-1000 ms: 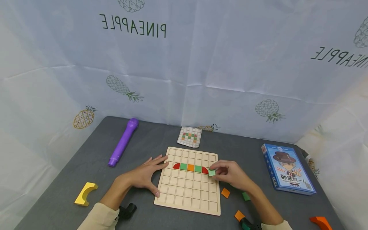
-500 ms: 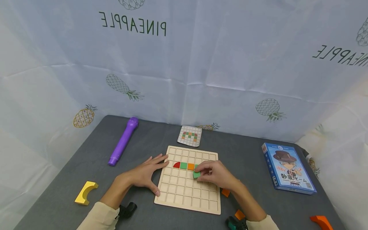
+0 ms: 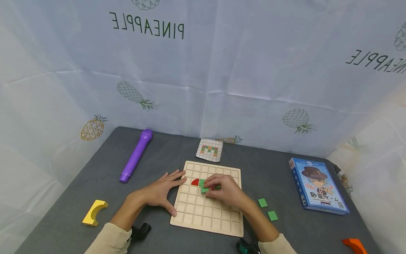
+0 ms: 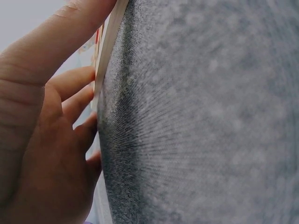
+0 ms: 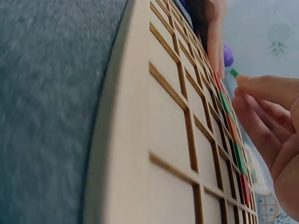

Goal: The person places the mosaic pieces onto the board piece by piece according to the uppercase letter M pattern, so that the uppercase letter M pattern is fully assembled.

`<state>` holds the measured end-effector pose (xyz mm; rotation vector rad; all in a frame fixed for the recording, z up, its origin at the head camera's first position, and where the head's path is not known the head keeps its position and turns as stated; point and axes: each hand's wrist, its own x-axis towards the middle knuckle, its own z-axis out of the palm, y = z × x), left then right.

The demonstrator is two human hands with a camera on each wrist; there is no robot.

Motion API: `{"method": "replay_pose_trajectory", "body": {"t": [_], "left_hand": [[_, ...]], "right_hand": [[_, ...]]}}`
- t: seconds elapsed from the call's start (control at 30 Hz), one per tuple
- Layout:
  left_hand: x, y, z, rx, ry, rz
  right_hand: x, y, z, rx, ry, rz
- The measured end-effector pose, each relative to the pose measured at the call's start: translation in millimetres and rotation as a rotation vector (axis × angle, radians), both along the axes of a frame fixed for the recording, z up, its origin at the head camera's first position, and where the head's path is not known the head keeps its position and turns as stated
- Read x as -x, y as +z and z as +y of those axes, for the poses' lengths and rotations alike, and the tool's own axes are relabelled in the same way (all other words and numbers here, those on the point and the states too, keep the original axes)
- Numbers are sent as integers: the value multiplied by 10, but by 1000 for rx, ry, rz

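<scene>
A wooden grid board (image 3: 206, 218) lies on the dark table. My left hand (image 3: 161, 193) rests along its left edge, fingers spread, with thumb and fingertips touching the rim. A green square tile (image 3: 204, 189) is pinched between the thumb and fingers of my right hand (image 3: 223, 189), just over the board. One row holds a red quarter-round tile (image 3: 195, 182) at its left end. Farther along that row, the right wrist view shows a second green tile (image 5: 239, 158) and another red tile (image 5: 245, 190). My right hand hides part of the row in the head view.
Two loose green tiles (image 3: 267, 209) lie right of the board. A small pattern card (image 3: 209, 150) stands behind it. Around the table are a purple microphone (image 3: 136, 155), a yellow arch block (image 3: 94, 213), a blue game box (image 3: 318, 186) and an orange block (image 3: 355, 245).
My right hand has moved left over the board with the green tile, from the row's right end toward its left end. The left hand has stayed in place.
</scene>
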<state>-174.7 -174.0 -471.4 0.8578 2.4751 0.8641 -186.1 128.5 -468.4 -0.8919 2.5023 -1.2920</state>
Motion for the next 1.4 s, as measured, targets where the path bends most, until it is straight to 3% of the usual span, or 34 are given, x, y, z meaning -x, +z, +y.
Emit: {"method": "replay_pose_trajectory", "body": {"t": [0.37,0.57,1.4], "left_hand": [[14,-18,-8,2,-6,2],[6,-10,-7,-5,-2,2],[2,-16,-3,0,0,17]], "right_hand": [[-22,-68,-215,-3,1,29],[-32,-89,-318,-54,-14,44],[-42,-115,-446,-132,-47,120]]}}
